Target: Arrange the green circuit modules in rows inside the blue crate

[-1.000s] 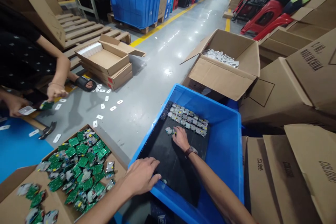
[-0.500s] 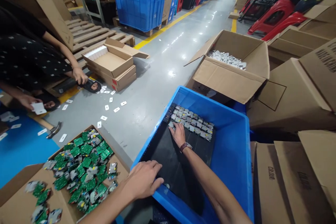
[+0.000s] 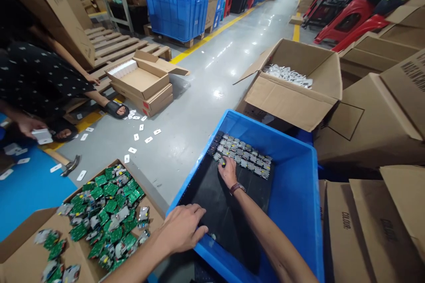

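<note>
Inside a blue plastic bin (image 3: 297, 212), grey-topped circuit board assemblies (image 3: 252, 159) lie in tight rows on a black sheet (image 3: 212, 194). My right hand (image 3: 228, 171) is at the left end of the nearest row, its fingers closed round one small assembly with a yellow spot; the hand partly hides it. My left hand (image 3: 186, 227) lies over the bin's near left rim, fingers stretched out and thumb apart, holding nothing. To its left, an open cardboard box (image 3: 84, 247) holds a heap of green circuit board assemblies (image 3: 111, 205), with several more on its flap.
An open carton (image 3: 285, 101) of white parts stands beyond the bin; cardboard boxes (image 3: 358, 230) line the right. At left a crouching person's hand (image 3: 31, 126) holds white pieces. A hammer (image 3: 68, 163) and scattered white plates (image 3: 132, 150) lie on the floor.
My right hand has shifted slightly right and toward me, and an assembly with a yellow spot now shows at its fingers. My left hand stays put. The other person's nearer-to-boxes hand has drawn back.
</note>
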A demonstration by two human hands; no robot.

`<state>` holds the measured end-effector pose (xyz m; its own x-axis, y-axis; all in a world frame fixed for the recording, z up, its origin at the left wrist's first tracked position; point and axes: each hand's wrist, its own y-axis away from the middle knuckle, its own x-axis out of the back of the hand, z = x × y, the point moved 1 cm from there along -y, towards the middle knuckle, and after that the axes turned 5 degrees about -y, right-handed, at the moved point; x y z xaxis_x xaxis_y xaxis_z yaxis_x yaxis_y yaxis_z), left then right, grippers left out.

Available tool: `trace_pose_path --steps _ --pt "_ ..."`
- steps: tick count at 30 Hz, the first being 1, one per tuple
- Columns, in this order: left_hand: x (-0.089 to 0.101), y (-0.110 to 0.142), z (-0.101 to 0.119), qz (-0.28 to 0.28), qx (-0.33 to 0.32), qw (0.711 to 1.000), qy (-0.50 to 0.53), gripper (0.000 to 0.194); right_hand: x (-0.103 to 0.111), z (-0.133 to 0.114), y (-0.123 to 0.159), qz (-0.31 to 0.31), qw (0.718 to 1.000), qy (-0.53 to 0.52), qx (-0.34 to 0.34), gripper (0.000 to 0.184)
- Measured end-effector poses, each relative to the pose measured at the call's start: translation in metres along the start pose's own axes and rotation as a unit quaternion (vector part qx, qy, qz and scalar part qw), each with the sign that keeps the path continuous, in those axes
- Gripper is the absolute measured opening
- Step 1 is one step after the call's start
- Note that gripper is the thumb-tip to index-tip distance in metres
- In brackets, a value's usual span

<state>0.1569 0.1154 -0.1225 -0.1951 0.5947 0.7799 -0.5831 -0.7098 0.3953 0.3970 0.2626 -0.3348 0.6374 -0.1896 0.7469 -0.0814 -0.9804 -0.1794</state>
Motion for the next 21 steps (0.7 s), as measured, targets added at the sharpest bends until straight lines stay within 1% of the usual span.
trace_pose_path --steps 4,8,14,18,21 --pt "0.000 0.000 0.000 -0.004 -0.003 1.000 0.001 0.044 -0.003 -0.003 0.001 0.003 1.000 -0.021 0.014 0.045" --pt "0.001 0.001 0.001 0.004 0.000 1.000 -0.002 0.043 -0.001 -0.001 0.002 0.007 0.999 -0.038 0.015 0.042" --pt "0.001 0.000 0.000 0.002 -0.007 1.000 -0.009 0.041 -0.002 -0.006 -0.004 0.027 1.000 -0.012 0.004 0.044" --pt "0.000 -0.001 -0.003 0.011 -0.019 1.000 -0.010 0.040 0.000 -0.011 -0.009 0.034 0.999 -0.017 -0.004 0.041" --pt "-0.003 0.001 -0.003 0.021 -0.023 0.999 -0.019 0.039 0.004 -0.013 -0.009 0.047 0.998 -0.030 0.015 0.043"
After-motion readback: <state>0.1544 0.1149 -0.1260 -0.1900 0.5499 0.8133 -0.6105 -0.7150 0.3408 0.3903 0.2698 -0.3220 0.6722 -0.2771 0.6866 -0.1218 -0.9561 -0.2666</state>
